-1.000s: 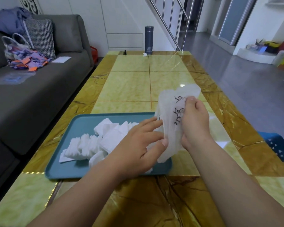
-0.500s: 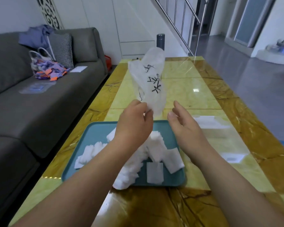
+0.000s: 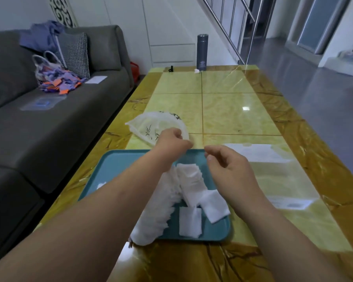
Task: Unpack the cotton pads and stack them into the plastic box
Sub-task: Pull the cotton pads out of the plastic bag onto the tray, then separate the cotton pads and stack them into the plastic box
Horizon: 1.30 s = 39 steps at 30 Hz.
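Cotton pads [image 3: 190,176] are sitting loose on the tray [image 3: 114,169] by the worktop [image 3: 232,110]'s near edge. One row is hanging over the tray's front rim, so a bump from the forearm [image 3: 110,210] is risking a spill. The left hand [image 3: 171,140] is curling its fingers by the empty bag [image 3: 149,125], grip unclear. The right hand [image 3: 228,169] is hanging loose, holding nothing.

Dim, soft indoor light; ceiling glare on the glossy table [image 3: 232,110]; wide-angle edge distortion.

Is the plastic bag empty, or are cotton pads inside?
Looks empty: the plastic bag lies limp on the table, no pads showing through; the cotton pads lie heaped on the tray.
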Available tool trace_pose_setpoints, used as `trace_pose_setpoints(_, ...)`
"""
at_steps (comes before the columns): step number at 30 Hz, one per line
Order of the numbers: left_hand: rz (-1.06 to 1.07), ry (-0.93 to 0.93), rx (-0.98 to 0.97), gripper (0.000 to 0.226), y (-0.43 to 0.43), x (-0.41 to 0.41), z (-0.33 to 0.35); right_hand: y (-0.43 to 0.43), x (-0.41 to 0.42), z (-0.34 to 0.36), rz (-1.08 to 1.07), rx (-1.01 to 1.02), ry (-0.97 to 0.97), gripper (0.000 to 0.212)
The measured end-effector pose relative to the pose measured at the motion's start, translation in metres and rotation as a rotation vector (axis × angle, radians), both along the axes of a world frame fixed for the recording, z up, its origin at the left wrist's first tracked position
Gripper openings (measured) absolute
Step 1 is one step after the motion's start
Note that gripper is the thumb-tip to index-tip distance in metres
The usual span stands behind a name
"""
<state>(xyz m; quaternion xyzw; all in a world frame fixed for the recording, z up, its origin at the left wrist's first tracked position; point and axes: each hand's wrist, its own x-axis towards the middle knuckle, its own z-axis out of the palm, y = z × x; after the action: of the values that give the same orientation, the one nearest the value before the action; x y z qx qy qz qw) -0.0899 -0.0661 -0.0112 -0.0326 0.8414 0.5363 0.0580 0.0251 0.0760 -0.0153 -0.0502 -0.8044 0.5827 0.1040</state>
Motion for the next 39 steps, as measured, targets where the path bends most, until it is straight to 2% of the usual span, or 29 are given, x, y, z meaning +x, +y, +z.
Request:
trace_pose_setpoints(2,0.018,0.044,-0.052,0.021,-0.002,0.002,0.004,0.003,0.001,-0.001,0.024,0.056,-0.016,0.027)
trace_pose_setpoints(3,0.017,0.061,-0.085,0.009,-0.003,0.005,0.007,0.005,0.003,-0.002,0.04,0.104,-0.027,0.028)
trace_pose_setpoints(4,0.001,0.089,-0.119,0.013,-0.006,0.006,0.012,0.006,0.002,-0.001,0.058,0.153,-0.037,0.027)
trace_pose_setpoints(6,-0.035,0.135,-0.175,0.034,-0.009,0.019,0.02,0.011,0.009,0.002,0.094,0.238,-0.063,0.025)
trace_pose_setpoints(7,-0.051,0.18,-0.196,0.036,-0.012,0.029,0.024,0.013,0.012,0.004,0.111,0.278,-0.075,0.024)
trace_pose_setpoints(13,-0.139,0.454,-0.381,0.016,-0.023,0.113,0.027,0.018,0.037,0.011,0.122,0.547,-0.129,0.021)
trace_pose_setpoints(20,-0.338,0.198,-0.651,0.03,-0.031,0.157,-0.007,0.017,0.055,0.013,0.14,0.705,-0.221,0.039)
trace_pose_setpoints(25,-0.492,0.163,-0.81,0.045,-0.027,0.149,-0.022,0.01,0.045,-0.003,0.241,0.899,-0.344,0.057)
trace_pose_setpoints(31,-0.544,0.057,-0.689,0.057,-0.031,0.134,-0.025,0.013,0.035,-0.013,0.254,0.803,-0.361,0.057)
trace_pose_setpoints(37,-0.51,0.051,-0.61,0.049,-0.037,0.129,-0.026,0.025,0.04,-0.01,0.17,0.468,-0.279,0.062)
trace_pose_setpoints(39,-0.44,0.105,-0.53,0.044,-0.038,0.131,-0.028,0.029,0.044,-0.007,0.138,0.305,-0.256,0.053)
